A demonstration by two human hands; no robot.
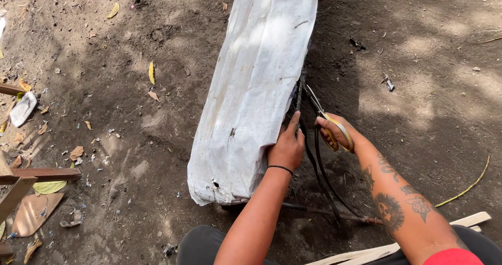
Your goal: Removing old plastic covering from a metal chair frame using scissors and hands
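The knees (209, 246) sit at six o'clock, nearest the lens, with pale wood strips (397, 246) over the right one. Above them lies the long white sack (251, 87), running from centre up toward twelve o'clock on bare dirt. The left hand (286, 147) rests flat on the sack's right edge, fingers loosely spread, holding nothing. At three o'clock of it, the right hand (334, 131) is wrapped round yellow-handled pliers (320, 113), whose nose points up into the dark strip along that edge. Black cables (321, 176) trail down toward five o'clock. The sack looks like thin woven plastic over something stiff and heavy: slippery, easily torn, best steadied by pressing on top. The cables seem springy and are best gripped close to the cut.
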